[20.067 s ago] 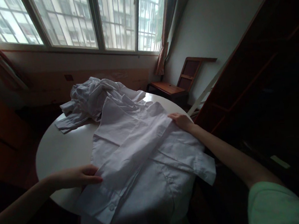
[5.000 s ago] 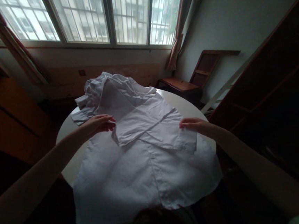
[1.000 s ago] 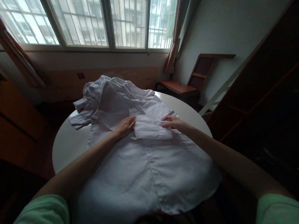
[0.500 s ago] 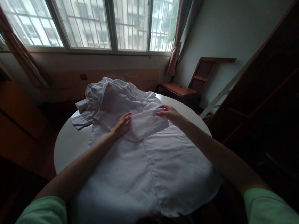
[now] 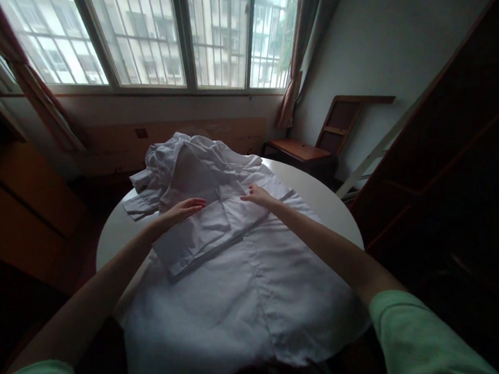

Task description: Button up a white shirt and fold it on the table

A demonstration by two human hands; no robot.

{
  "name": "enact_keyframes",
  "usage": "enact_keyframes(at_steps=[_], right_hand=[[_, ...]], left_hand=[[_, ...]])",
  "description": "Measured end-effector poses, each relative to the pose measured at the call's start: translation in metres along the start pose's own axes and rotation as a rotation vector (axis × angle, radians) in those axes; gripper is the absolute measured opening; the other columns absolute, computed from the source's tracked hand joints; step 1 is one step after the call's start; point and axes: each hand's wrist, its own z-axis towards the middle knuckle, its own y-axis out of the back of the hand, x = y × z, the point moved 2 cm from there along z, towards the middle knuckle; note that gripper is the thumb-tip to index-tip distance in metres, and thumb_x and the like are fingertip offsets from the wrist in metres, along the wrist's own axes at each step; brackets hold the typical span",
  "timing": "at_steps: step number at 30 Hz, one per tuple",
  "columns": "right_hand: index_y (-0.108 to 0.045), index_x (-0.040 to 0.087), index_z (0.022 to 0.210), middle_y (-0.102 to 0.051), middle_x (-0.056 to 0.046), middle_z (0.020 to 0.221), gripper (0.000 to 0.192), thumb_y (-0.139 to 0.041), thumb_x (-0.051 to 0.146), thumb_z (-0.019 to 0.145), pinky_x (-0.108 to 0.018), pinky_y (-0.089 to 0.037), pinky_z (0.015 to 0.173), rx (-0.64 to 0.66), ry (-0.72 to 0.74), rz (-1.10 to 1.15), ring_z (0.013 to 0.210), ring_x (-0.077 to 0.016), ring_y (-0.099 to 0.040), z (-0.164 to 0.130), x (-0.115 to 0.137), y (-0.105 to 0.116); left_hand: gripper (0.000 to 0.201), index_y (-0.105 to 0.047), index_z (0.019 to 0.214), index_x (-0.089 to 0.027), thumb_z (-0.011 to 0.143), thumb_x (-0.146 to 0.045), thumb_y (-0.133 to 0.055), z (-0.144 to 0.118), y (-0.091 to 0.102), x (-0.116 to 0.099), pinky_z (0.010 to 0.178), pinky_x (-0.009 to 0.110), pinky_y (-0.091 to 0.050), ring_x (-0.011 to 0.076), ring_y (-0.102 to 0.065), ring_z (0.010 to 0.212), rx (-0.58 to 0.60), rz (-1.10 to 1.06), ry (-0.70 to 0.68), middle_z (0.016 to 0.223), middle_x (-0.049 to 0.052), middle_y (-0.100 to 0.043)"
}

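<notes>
Hands lie flat and spread on a white shirt point(image 5: 240, 281): left hand point(image 5: 180, 209) and right hand point(image 5: 257, 196) press its folded sleeve point(image 5: 201, 238) on the counter point(image 5: 321, 204).

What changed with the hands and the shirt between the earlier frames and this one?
The sleeve, which half a second ago was bunched up between the hands, is now folded flat across the white shirt. The left hand and right hand went from pinching it to resting open near the collar. The crumpled clothes pile and round table are unchanged.
</notes>
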Motion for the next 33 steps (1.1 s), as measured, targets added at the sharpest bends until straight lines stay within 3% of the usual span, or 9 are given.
enact_keyframes(at_steps=[3,7,14,18,20,22,25,29,33], right_hand=[[-0.055,0.011,0.106,-0.064,-0.01,0.092,0.047,-0.066,0.022,0.062,-0.03,-0.045,0.073,-0.021,-0.087,0.149,0.083,-0.0216,-0.059,0.01,-0.005,-0.007],[-0.061,0.012,0.08,-0.062,-0.003,0.069,0.022,-0.056,0.022,0.062,-0.024,-0.043,0.061,0.047,-0.066,0.386,0.063,-0.0144,-0.056,0.01,-0.005,-0.001],[-0.063,0.017,0.081,-0.064,-0.002,0.08,0.028,-0.061,0.027,0.055,-0.028,-0.043,0.074,0.132,0.152,0.755,0.078,-0.0172,-0.057,-0.041,-0.03,0.058],[-0.061,0.019,0.069,-0.064,-0.005,0.09,0.023,-0.064,0.039,0.058,-0.032,-0.042,0.083,0.147,0.13,0.673,0.089,-0.021,-0.056,-0.098,-0.066,0.097],[-0.059,0.018,0.061,-0.063,-0.006,0.094,0.026,-0.066,0.043,0.059,-0.034,-0.041,0.086,0.258,0.13,0.559,0.094,-0.0234,-0.055,-0.125,-0.086,0.11],[-0.062,0.017,0.067,-0.063,-0.008,0.095,0.029,-0.066,0.045,0.063,-0.034,-0.041,0.087,0.34,0.053,0.47,0.096,-0.0238,-0.055,-0.147,-0.107,0.12],[-0.063,0.016,0.084,-0.063,-0.008,0.094,0.041,-0.062,0.053,0.067,-0.033,-0.044,0.081,0.312,-0.115,0.416,0.087,-0.0207,-0.058,-0.165,-0.128,0.128],[-0.061,0.015,0.092,-0.062,-0.007,0.087,0.053,-0.062,0.059,0.062,-0.029,-0.045,0.068,0.281,-0.158,0.281,0.076,-0.018,-0.057,-0.173,-0.126,0.125],[-0.061,0.014,0.079,-0.057,-0.002,0.069,0.047,-0.063,0.057,0.059,-0.026,-0.038,0.056,0.251,-0.095,-0.039,0.063,-0.0152,-0.051,-0.173,-0.108,0.114]], left_hand=[[0.036,-0.05,0.117,-0.009,0.082,-0.017,-0.044,-0.004,-0.01,-0.002,0.092,0.031,-0.042,0.0189,-0.053,0.108,0.008,0.376,-0.062,0.121,0.015,-0.053],[0.036,-0.052,0.118,-0.018,0.084,-0.022,-0.04,-0.018,-0.023,-0.001,0.098,0.038,-0.037,0.0216,-0.045,0.117,-0.042,0.768,-0.144,0.128,0.012,-0.047],[0.04,-0.049,0.123,-0.017,0.089,-0.029,-0.032,-0.033,-0.023,0.014,0.101,0.036,-0.032,0.0186,-0.043,0.117,-0.127,0.793,-0.152,0.127,0.01,-0.049],[0.04,-0.051,0.121,-0.015,0.088,-0.027,-0.031,-0.034,-0.024,0.008,0.1,0.034,-0.033,0.0193,-0.044,0.115,-0.121,0.791,-0.135,0.125,0.01,-0.05],[0.041,-0.05,0.121,-0.014,0.088,-0.027,-0.031,-0.035,-0.024,0.003,0.1,0.033,-0.033,0.0197,-0.044,0.115,-0.112,0.789,-0.126,0.125,0.01,-0.05],[0.043,-0.046,0.124,-0.013,0.087,-0.028,-0.032,-0.036,-0.023,0.0,0.097,0.032,-0.035,0.0201,-0.046,0.113,-0.123,0.777,-0.094,0.125,0.011,-0.05],[0.049,-0.039,0.127,-0.011,0.086,-0.036,-0.033,-0.039,-0.017,-0.003,0.087,0.031,-0.04,0.0208,-0.053,0.101,-0.185,0.737,0.007,0.115,0.013,-0.055],[0.045,-0.055,0.099,-0.014,0.083,-0.049,-0.032,-0.047,-0.002,0.002,0.064,0.027,-0.042,0.0202,-0.058,0.074,-0.164,0.659,0.24,0.085,0.009,-0.062],[0.044,-0.055,0.072,-0.016,0.074,-0.056,-0.037,-0.062,0.008,0.017,0.054,0.024,-0.037,0.0169,-0.053,0.063,-0.095,0.45,0.342,0.068,0.004,-0.057]])
